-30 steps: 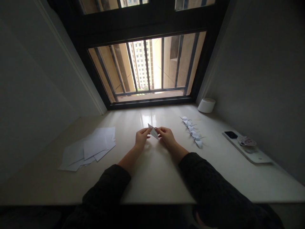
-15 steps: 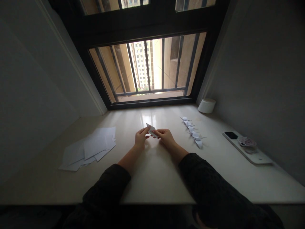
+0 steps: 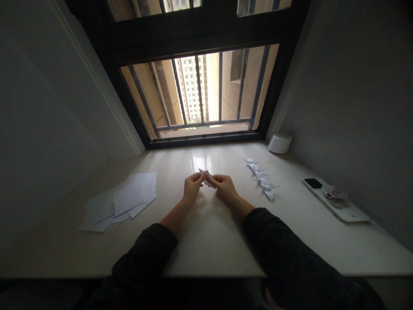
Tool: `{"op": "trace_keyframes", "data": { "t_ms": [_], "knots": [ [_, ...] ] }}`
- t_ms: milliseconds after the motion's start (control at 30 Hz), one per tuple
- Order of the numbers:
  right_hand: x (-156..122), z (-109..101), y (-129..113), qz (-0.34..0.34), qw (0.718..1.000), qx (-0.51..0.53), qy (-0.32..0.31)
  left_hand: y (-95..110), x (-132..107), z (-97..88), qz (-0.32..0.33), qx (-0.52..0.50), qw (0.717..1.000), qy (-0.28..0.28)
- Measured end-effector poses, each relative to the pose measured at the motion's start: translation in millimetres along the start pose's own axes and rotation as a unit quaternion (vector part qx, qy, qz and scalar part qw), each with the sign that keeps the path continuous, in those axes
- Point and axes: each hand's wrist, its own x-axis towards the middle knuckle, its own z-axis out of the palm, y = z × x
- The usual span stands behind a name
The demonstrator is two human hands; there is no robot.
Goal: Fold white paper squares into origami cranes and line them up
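Between my two hands is a small piece of folded white paper (image 3: 210, 181), held just above the pale sill, with one pointed corner sticking up at its upper left. My left hand (image 3: 192, 186) pinches its left side between thumb and fingers. On the other side, my right hand (image 3: 224, 186) grips the paper's right end, thumb on the near face. The fingers cover much of the paper, so its full folded shape is hidden. To the right of my right hand lies a row of several small folded paper cranes (image 3: 260, 177).
Loose white paper sheets (image 3: 134, 193) overlap at the left of the sill (image 3: 213, 241). At the right lies a white phone (image 3: 342, 209) with a round pinkish grip (image 3: 335, 192). A white cup-like object (image 3: 280, 143) stands by the barred window (image 3: 201, 94).
My left thumb has shifted right along the paper, closer to my right thumb. The paper now shows less of its face and looks narrower. Everything else stays put.
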Motion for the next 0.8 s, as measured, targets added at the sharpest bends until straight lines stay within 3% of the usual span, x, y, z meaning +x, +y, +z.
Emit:
{"op": "trace_keyframes", "data": {
  "t_ms": [333, 800],
  "knots": [
    [-1.5, -0.1, -3.2, -0.016, 1.0, 0.007, -0.022, 1.0, 4.4, -6.8, -0.091, -0.076, 0.993, -0.016],
    [0.0, -1.6, 1.8, -0.026, 0.999, -0.006, -0.035, 3.6, 4.5, -7.8, -0.114, -0.102, 0.988, 0.006]
  ]
}}
